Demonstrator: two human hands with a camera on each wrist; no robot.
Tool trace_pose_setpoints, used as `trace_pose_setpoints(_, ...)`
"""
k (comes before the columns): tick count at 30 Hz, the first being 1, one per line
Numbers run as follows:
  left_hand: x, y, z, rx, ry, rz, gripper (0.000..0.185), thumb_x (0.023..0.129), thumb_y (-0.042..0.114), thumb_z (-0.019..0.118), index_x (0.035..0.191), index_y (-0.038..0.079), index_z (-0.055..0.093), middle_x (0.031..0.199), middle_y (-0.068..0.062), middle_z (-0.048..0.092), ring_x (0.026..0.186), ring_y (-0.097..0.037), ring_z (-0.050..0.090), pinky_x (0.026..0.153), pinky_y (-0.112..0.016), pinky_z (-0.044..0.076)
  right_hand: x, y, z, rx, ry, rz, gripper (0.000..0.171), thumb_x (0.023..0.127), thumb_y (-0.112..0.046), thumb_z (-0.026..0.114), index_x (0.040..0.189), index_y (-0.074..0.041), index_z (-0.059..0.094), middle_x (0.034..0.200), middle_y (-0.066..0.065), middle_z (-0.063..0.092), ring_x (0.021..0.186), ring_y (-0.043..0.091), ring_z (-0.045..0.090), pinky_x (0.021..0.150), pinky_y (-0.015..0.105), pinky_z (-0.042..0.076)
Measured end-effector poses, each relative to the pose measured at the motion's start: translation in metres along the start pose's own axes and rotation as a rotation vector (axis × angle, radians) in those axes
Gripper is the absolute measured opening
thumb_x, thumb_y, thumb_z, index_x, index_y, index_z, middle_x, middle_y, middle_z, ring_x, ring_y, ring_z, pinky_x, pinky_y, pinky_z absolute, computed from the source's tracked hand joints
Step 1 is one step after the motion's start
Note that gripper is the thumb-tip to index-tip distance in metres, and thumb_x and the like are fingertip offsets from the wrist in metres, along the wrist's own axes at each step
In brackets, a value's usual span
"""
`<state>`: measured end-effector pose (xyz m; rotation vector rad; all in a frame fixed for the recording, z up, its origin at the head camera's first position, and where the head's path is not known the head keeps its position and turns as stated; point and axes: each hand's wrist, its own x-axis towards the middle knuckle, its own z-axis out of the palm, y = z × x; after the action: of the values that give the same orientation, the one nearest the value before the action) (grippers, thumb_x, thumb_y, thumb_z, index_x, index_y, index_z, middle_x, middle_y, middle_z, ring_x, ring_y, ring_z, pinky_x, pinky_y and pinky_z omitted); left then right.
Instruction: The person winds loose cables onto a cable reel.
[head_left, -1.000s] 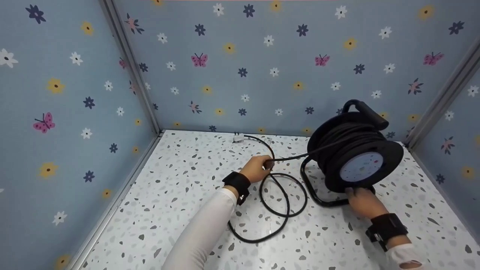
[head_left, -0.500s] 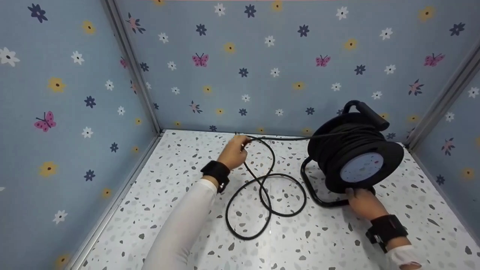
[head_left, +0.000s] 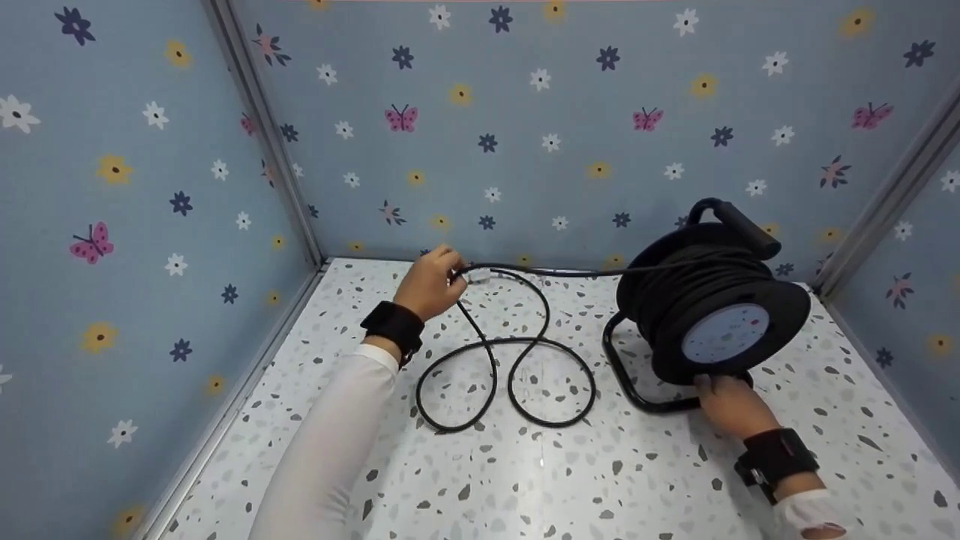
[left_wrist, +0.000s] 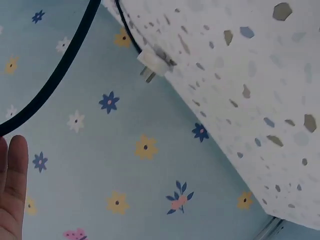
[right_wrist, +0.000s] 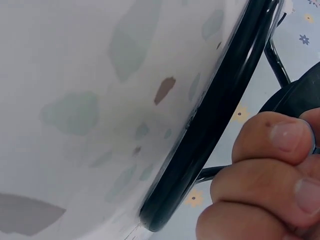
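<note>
A black cable reel (head_left: 712, 300) with a white face stands on its tube stand at the right of the speckled table (head_left: 525, 487). My right hand (head_left: 721, 397) grips the stand's front bar under the reel; its curled fingers (right_wrist: 265, 175) show beside the black tube (right_wrist: 215, 115). My left hand (head_left: 448, 271) grips the black cable (head_left: 547, 272) near the back wall. From there the cable runs taut to the reel. The cable's white plug (head_left: 478, 276) lies just right of that hand, seen also as the plug (left_wrist: 152, 65) by the wall. Slack cable lies in two loops on the table.
Blue flowered walls (head_left: 525, 135) close the table in at the back and on both sides, with metal corner posts (head_left: 262, 135). Bare tabletop lies in front of the loops and to the left.
My left hand has moved back and to the left with the cable, from beside the reel to the back wall. The loops have shifted left and spread. Right hand and reel stay put.
</note>
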<state>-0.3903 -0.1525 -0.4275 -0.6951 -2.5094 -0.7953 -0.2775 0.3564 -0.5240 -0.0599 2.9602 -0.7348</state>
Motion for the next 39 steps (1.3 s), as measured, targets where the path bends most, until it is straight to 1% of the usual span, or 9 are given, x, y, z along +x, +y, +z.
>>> trace_pose_setpoints(6,-0.012,-0.005,0.034,-0.243,-0.187,-0.137,0.014,0.104,0.007,0.069,0.117,0.001,0.068,0.121,-0.02,0.072,0.121,-0.039,0.07,0.107,-0.051,0.055,-0.002,-0.003,0.0,-0.009,0.004,-0.018,0.069,0.118,-0.037,0.022,0.145,0.02,0.049,0.133,0.049,0.059,0.122,0.064,0.062,0.106,0.074,0.046)
trace_pose_setpoints(12,-0.017,-0.007,0.056,-0.452,-0.224,-0.254,0.024,0.103,0.006,0.069,0.125,-0.002,0.061,0.124,-0.023,0.067,0.12,-0.038,0.067,0.104,-0.049,0.052,-0.002,-0.005,0.001,-0.008,0.002,-0.027,0.07,0.119,-0.037,0.022,0.146,0.021,0.048,0.137,0.05,0.055,0.128,0.067,0.057,0.107,0.074,0.045)
trace_pose_setpoints(15,-0.021,-0.009,0.063,-0.506,-0.232,-0.363,0.025,0.106,0.008,0.066,0.127,-0.005,0.064,0.124,-0.024,0.069,0.109,-0.032,0.07,0.096,-0.042,0.057,-0.001,-0.005,0.002,-0.005,0.008,-0.031,0.069,0.119,-0.037,0.022,0.149,0.021,0.044,0.141,0.05,0.053,0.131,0.067,0.054,0.109,0.075,0.044)
trace_pose_setpoints(18,-0.028,-0.016,0.069,-0.459,-0.31,-0.506,0.027,0.105,0.011,0.064,0.124,-0.007,0.071,0.108,-0.02,0.074,0.086,-0.02,0.07,0.081,-0.031,0.058,-0.001,-0.005,0.002,-0.002,0.011,-0.035,0.068,0.119,-0.037,0.023,0.152,0.02,0.042,0.142,0.05,0.052,0.132,0.067,0.053,0.109,0.075,0.044)
trace_pose_setpoints(21,-0.04,-0.022,0.074,-0.367,-0.44,-0.578,0.028,0.104,0.013,0.064,0.12,-0.007,0.075,0.089,-0.013,0.072,0.069,-0.014,0.064,0.069,-0.025,0.053,-0.002,-0.005,0.002,0.004,0.015,-0.037,0.068,0.119,-0.037,0.023,0.151,0.02,0.043,0.142,0.049,0.053,0.132,0.067,0.054,0.109,0.075,0.044)
trace_pose_setpoints(25,-0.054,-0.017,0.08,-0.29,-0.538,-0.517,0.025,0.105,0.021,0.068,0.114,-0.001,0.077,0.085,-0.005,0.068,0.068,-0.013,0.061,0.065,-0.025,0.05,-0.003,-0.005,0.003,0.009,0.021,-0.039,0.066,0.119,-0.036,0.024,0.149,0.02,0.046,0.141,0.049,0.055,0.131,0.066,0.055,0.108,0.075,0.044)
trace_pose_setpoints(29,-0.056,0.003,0.09,-0.194,-0.58,-0.428,0.03,0.106,0.033,0.071,0.1,0.004,0.077,0.082,-0.002,0.069,0.067,-0.012,0.059,0.064,-0.027,0.048,-0.003,-0.003,0.005,0.002,0.023,-0.041,0.067,0.118,-0.036,0.023,0.149,0.02,0.046,0.142,0.049,0.053,0.132,0.067,0.054,0.109,0.075,0.044)
trace_pose_setpoints(36,-0.049,0.034,0.123,-0.019,-0.588,-0.487,0.045,0.102,0.05,0.072,0.083,0.009,0.071,0.069,-0.003,0.067,0.056,-0.017,0.055,0.058,-0.033,0.045,-0.001,-0.005,0.005,0.001,0.025,-0.049,0.066,0.119,-0.035,0.023,0.136,0.019,0.059,0.135,0.047,0.06,0.125,0.066,0.06,0.105,0.074,0.047)
trace_pose_setpoints(39,-0.047,0.024,0.147,0.01,-0.568,-0.49,0.035,0.097,0.04,0.075,0.089,0.006,0.068,0.078,-0.006,0.065,0.06,-0.021,0.054,0.059,-0.035,0.045,-0.002,-0.005,0.005,-0.001,0.019,-0.049,0.066,0.119,-0.034,0.024,0.13,0.018,0.063,0.131,0.046,0.063,0.121,0.065,0.062,0.102,0.074,0.048)
